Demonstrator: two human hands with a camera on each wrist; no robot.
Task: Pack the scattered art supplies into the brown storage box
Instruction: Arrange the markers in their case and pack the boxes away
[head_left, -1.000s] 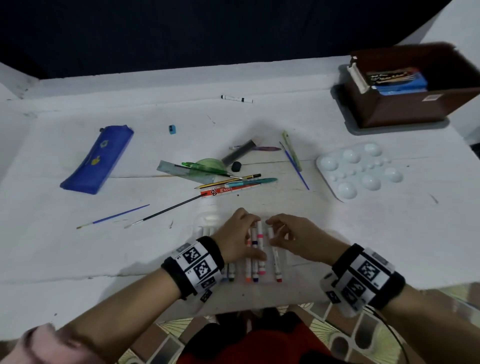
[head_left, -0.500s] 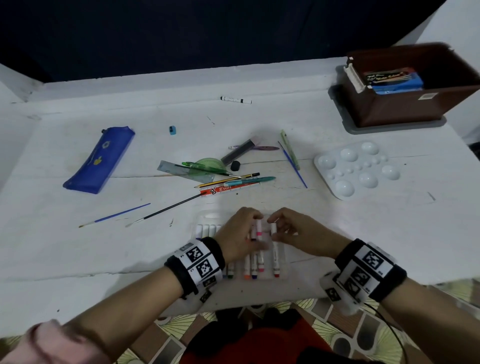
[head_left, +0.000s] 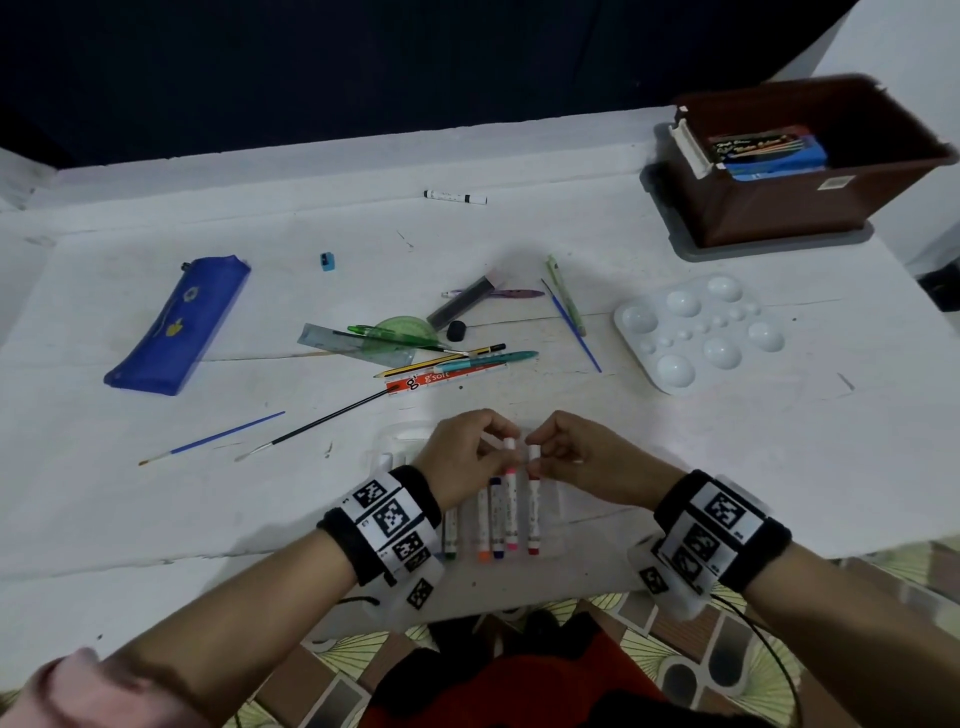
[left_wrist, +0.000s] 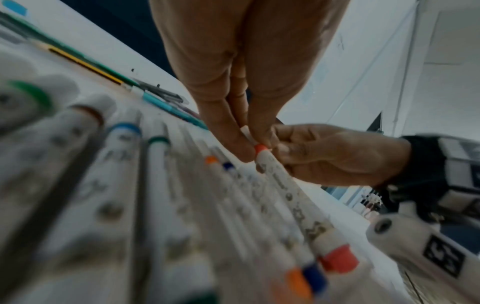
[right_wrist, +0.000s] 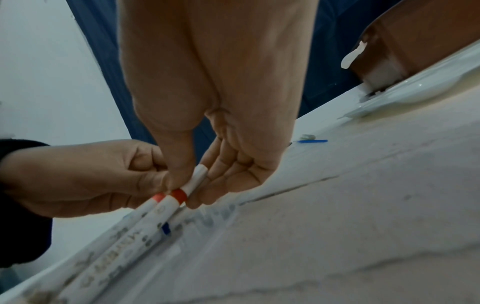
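Head view shows your left hand (head_left: 470, 454) pinching the pink marker (head_left: 511, 499) and your right hand (head_left: 587, 457) the red marker (head_left: 534, 501); seat both in the clear tray (head_left: 558, 506), far from the brown storage box (head_left: 779, 208).

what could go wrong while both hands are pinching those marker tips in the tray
The left hand and right hand each pinch only a marker's far end, so the pink marker or red marker may slip free. Lifting them could also drag the clear tray toward the nearby table edge.
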